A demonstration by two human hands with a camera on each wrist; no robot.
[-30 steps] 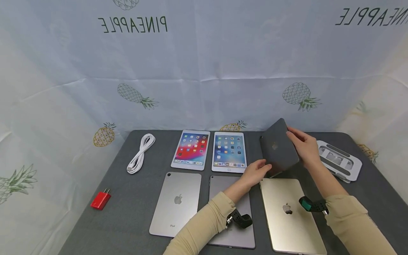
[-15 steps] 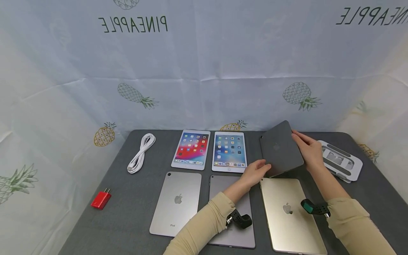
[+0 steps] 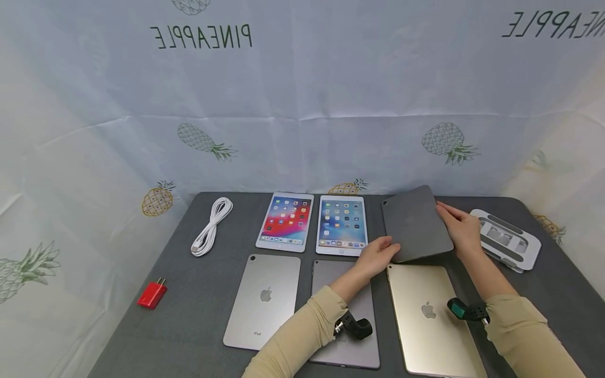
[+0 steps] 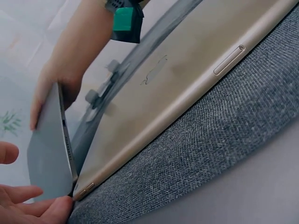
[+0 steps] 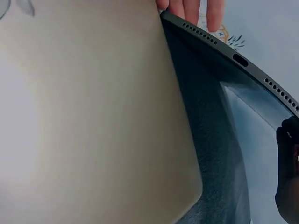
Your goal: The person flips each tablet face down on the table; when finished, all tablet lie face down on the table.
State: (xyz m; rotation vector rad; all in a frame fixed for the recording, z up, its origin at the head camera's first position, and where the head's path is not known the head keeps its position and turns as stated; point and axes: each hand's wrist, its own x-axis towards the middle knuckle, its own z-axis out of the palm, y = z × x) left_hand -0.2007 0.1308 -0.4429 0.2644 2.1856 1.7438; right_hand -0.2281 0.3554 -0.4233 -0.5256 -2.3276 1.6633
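A dark grey tablet (image 3: 416, 226) is held back up at the back right, tilted, its right side raised. My right hand (image 3: 462, 229) grips its right edge. At the near left corner, my left hand (image 3: 376, 257) pinches the same tablet, fingertips low by the table. The right wrist view shows the grey tablet's edge (image 5: 254, 69) with a port and speaker holes. Just in front lies a gold tablet (image 3: 432, 320), back up; in the left wrist view the grey tablet (image 4: 49, 144) stands close to the gold tablet's corner (image 4: 86, 186).
Two white tablets (image 3: 285, 221) with lit screens lie at the back middle. A silver tablet (image 3: 262, 304) and a purplish-grey tablet (image 3: 326, 275) are nearer, the latter partly under my left arm. Around them are a white cable (image 3: 211, 226), a red charger (image 3: 152, 295) and a grey-white folding stand (image 3: 510, 239).
The grey tablet has tipped from steep to flatter, showing more of its back. My right hand has moved right and down with its edge; my left hand has stayed at the corner.
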